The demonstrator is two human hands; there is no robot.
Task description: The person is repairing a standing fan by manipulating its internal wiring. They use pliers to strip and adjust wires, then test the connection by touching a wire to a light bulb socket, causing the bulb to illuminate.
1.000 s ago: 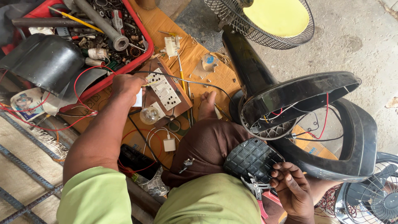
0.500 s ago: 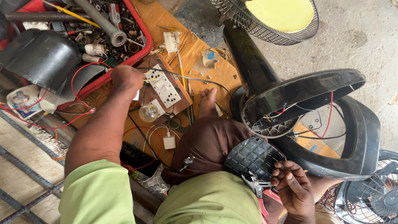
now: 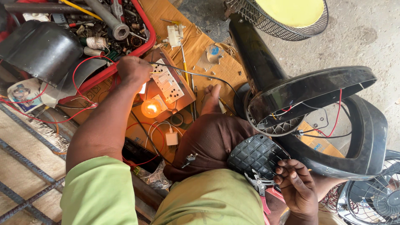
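My left hand [image 3: 133,70] is closed over the far-left corner of the switchboard [image 3: 168,85], fingers curled on its edge and on the wires there. The board, white switches and sockets on a wooden plate, lies on the cardboard [image 3: 196,46] in the middle of the scene, just right of the red tray [image 3: 146,37] of tools. A lit bulb [image 3: 151,108] glows orange at the board's near edge. My right hand [image 3: 296,188] sits near, low right, fingers bent loosely around red-handled pliers [image 3: 263,189] whose jaws lie against my knee; how firmly I grip them I cannot tell. A black fan base [image 3: 325,112] with red and black wires stands to the right.
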